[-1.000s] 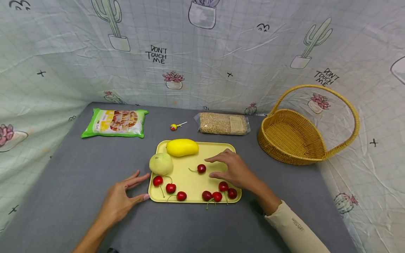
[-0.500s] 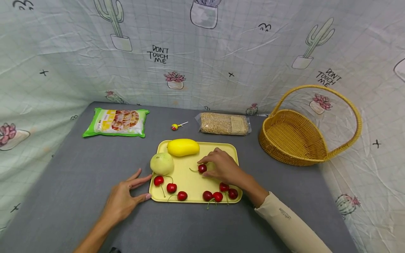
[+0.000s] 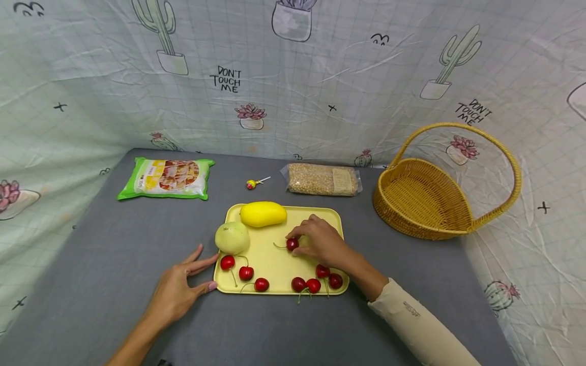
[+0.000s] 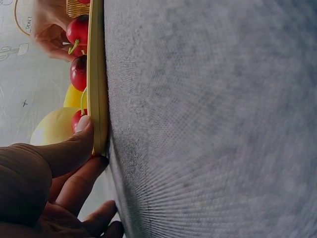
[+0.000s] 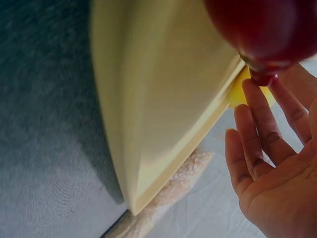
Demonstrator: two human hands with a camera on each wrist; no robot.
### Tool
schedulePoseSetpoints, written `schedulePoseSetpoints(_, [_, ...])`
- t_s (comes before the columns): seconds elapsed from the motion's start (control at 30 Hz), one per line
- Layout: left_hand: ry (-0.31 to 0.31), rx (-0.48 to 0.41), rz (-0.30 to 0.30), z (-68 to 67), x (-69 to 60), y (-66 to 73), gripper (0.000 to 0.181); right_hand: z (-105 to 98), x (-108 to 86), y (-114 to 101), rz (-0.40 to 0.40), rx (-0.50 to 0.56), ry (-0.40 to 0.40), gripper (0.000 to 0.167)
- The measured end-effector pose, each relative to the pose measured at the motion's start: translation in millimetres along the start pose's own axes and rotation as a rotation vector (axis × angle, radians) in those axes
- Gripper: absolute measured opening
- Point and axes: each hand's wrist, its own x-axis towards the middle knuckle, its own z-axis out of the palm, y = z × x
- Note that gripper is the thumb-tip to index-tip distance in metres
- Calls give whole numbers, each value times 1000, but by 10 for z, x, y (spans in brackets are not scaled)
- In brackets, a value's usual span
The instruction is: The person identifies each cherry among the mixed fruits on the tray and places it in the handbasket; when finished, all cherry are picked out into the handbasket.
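On the yellow tray (image 3: pixel 270 256), my right hand (image 3: pixel 322 244) pinches a dark red cherry (image 3: pixel 292 244) between thumb and forefinger, its stem pointing left. In the right wrist view that cherry (image 5: pixel 263 78) shows at the fingertips, partly hidden by a nearer one. My left hand (image 3: pixel 176 287) touches the tray's left edge with thumb and fingers extended. In the left wrist view, the thumb (image 4: pixel 74 148) rests on the rim. Three cherries (image 3: pixel 246 273) lie at the tray's front left, several more cherries (image 3: pixel 313 285) at its front right. A pale green round fruit (image 3: pixel 232 238) and a yellow mango (image 3: pixel 263 214) sit at the left.
Behind the tray lie a green-edged food bag (image 3: pixel 167 178), a lollipop (image 3: pixel 252 184) and a clear bag of beige grains or beans (image 3: pixel 316 179). A wicker basket (image 3: pixel 421 201) with a tall handle stands at the right. Printed cloth hangs around the grey table (image 3: pixel 256 330).
My right hand moved left over the tray and its thumb and forefinger closed on the single cherry in the middle. My left hand stays at the tray's edge.
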Motion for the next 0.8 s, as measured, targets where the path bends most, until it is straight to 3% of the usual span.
schedulePoseSetpoints(0.37, [-1, -2, 15, 7, -9, -19, 63, -157, -110, 146, -42, 96, 132, 33])
schedulePoseSetpoints(0.6, [3, 40, 31, 14, -20, 18, 64, -258, -196, 278, -36, 76, 227, 37])
schedulePoseSetpoints(0.8, [45, 108, 77, 30, -36, 57, 64, -370, -263, 352, -20, 55, 253, 37])
